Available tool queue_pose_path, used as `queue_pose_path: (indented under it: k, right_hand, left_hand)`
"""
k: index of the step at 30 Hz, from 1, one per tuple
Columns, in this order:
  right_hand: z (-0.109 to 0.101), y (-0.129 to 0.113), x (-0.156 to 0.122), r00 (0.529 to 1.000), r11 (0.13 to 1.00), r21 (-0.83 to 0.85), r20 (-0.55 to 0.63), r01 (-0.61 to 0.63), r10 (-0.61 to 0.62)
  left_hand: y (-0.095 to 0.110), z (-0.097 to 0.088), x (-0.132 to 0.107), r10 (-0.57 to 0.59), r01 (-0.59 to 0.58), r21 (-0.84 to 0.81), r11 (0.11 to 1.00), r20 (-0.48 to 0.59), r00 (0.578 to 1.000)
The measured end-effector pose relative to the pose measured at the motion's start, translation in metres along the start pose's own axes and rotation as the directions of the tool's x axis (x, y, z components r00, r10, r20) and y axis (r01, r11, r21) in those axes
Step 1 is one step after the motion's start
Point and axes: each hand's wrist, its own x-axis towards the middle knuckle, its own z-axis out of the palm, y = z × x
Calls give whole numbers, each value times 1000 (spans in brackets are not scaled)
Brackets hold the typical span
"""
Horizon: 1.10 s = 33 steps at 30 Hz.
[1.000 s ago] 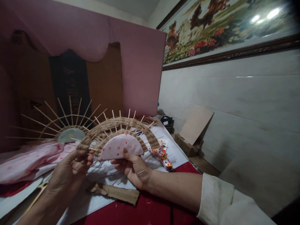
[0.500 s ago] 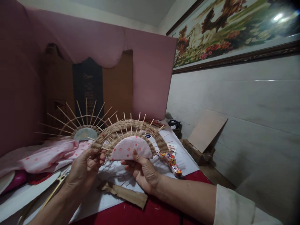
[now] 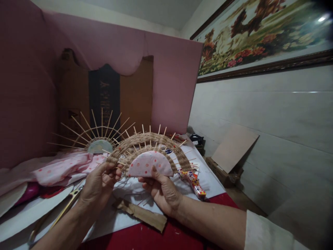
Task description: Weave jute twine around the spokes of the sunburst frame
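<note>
A half-round woven piece [image 3: 150,139], made of brown twine laced over thin radiating sticks, is held up in front of me. At its centre is a half-disc of pink dotted fabric [image 3: 148,165]. My right hand [image 3: 168,194] pinches the straight lower edge of that half-disc, thumb in front and fingers behind. At the left end of the woven band, the fingers of my left hand [image 3: 100,184] close around the twine, with loose strands hanging near them. Behind stands a second stick frame [image 3: 82,133] with a pale green half-disc [image 3: 100,146] and less weaving.
Pink dotted cloth [image 3: 62,168] lies to the left, with gold-handled scissors [image 3: 70,205] near my left forearm. A torn cardboard strip [image 3: 142,215] and a floral-patterned object [image 3: 192,183] rest on the table. Behind stands a pink panel [image 3: 174,83]; a board [image 3: 235,149] leans at right.
The whole scene has shifted slightly to the right in view. Both hands keep nearly the same grip on the woven piece.
</note>
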Motion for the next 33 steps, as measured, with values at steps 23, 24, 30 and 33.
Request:
queue_pose_path:
  k: [23, 24, 30, 33]
  right_hand:
    - [-2, 1, 0, 1000, 1000, -5, 1, 0, 0]
    - [-2, 1, 0, 1000, 1000, -7, -1, 0, 0]
    - [-2, 1, 0, 1000, 1000, 1, -8, -2, 2]
    - [-1, 0, 0, 1000, 1000, -5, -6, 0, 0]
  left_hand:
    - [1, 1, -4, 3, -3, 4, 1000, 5, 1000]
    - [2, 2, -4, 1, -1, 8, 1000, -3, 1000]
    - [3, 6, -6, 0, 0, 4, 1000, -27, 1000]
    - [3, 6, -6, 18, -18, 11, 1000, -46, 999]
